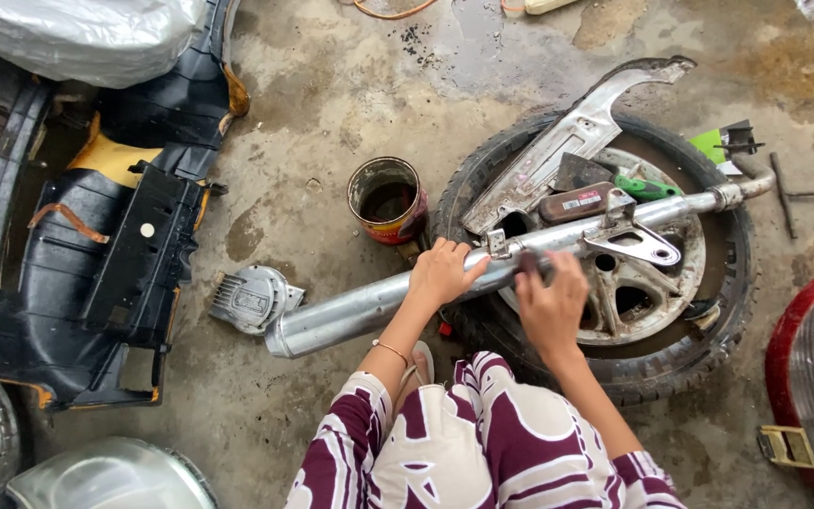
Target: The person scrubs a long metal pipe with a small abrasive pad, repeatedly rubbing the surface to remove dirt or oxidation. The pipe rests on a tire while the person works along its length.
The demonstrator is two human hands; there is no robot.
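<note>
A silver exhaust pipe lies across a motorcycle wheel on the stained concrete floor, its fat muffler end low at my left and its thin end rising to the upper right, so the long axis runs on a slant from lower left to upper right. My left hand rests on top of the pipe near its middle, palm down and fingers curled over the tube, steadying it rather than lifting it. My right hand sits just beside it, further up the pipe, its grip closed on a small dark piece pressed against the metal; I take it for an abrasive pad or cloth, but the view is too poor to be sure. Both hands lie on the pipe itself, the right nearer the thin end, the left nearer the muffler. A bracket stands off the pipe beyond my right hand. On the wheel rest a grey chain guard, a flat brown tin and a green-handled tool. A rusty red can stands open just left of the tyre, a small grey engine cover lies by the muffler end, and black body panels fill the left.
</note>
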